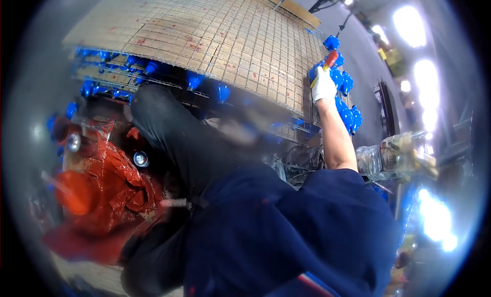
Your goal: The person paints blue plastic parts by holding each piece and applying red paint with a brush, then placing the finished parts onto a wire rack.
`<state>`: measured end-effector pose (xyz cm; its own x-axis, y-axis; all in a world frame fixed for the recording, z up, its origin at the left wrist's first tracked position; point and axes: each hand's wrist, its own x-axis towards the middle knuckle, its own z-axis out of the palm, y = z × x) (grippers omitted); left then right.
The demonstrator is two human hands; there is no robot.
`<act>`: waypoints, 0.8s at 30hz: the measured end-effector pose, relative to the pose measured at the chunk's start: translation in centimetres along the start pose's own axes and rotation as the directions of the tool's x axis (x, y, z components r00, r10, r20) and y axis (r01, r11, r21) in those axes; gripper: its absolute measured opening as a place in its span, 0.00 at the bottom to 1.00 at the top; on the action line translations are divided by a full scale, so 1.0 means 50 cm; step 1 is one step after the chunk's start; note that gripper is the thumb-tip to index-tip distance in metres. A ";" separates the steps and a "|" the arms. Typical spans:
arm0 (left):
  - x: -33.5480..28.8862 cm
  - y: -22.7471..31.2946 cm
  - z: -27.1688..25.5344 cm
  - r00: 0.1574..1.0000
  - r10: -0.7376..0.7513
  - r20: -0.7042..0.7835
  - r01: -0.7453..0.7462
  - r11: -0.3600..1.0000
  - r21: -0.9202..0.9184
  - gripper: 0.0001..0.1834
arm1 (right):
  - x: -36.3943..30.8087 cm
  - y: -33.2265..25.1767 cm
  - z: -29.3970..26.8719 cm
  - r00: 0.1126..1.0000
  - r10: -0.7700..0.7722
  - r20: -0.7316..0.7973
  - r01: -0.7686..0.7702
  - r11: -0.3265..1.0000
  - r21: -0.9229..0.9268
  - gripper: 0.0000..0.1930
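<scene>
Navy work shirt (286, 230) hogged the lens, below the white-gloved right hand (324, 86), which was curled closed around a red-tipped tool (332, 58) (probably a paintbrush), maybe angled that way to face the blue parts (347, 83) crowding just beside it. Those lined the edge of the wire mesh (255, 51) left of that hand, likely for easy reach. Couldn't make out the left hand, so its grip was anyone's guess; red-smeared sheeting (115, 169) lay well left of the right one.
</scene>
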<state>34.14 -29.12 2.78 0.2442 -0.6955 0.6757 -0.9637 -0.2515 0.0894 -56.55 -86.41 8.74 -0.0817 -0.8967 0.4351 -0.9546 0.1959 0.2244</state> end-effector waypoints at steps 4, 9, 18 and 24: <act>0.272 0.444 0.013 0.818 -0.540 0.197 0.549 0.633 -0.546 0.26 | 0.078 0.004 -0.007 0.959 -0.060 -0.276 0.135 0.956 0.261 0.12; 0.331 0.564 0.097 0.907 -0.399 0.134 0.368 0.597 -0.713 0.25 | 0.100 -0.216 -0.149 0.967 0.028 -0.252 0.214 0.443 0.870 0.08; 0.461 0.706 0.116 0.866 -0.015 0.501 0.483 0.288 -0.827 0.35 | -0.072 -0.654 -0.563 0.603 -0.714 -0.357 -0.055 -0.483 0.874 0.12; 0.353 0.713 0.121 0.770 0.041 0.637 0.630 -0.211 -0.747 0.65 | -0.191 -0.846 -0.655 0.211 -0.846 -0.489 -0.321 -0.533 0.783 0.11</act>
<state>4.76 -54.44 13.46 0.2168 -0.9745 0.0577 0.2767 0.1181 0.9537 -5.98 -73.13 23.64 0.9307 -0.1612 0.3284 0.3103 -0.1273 -0.9421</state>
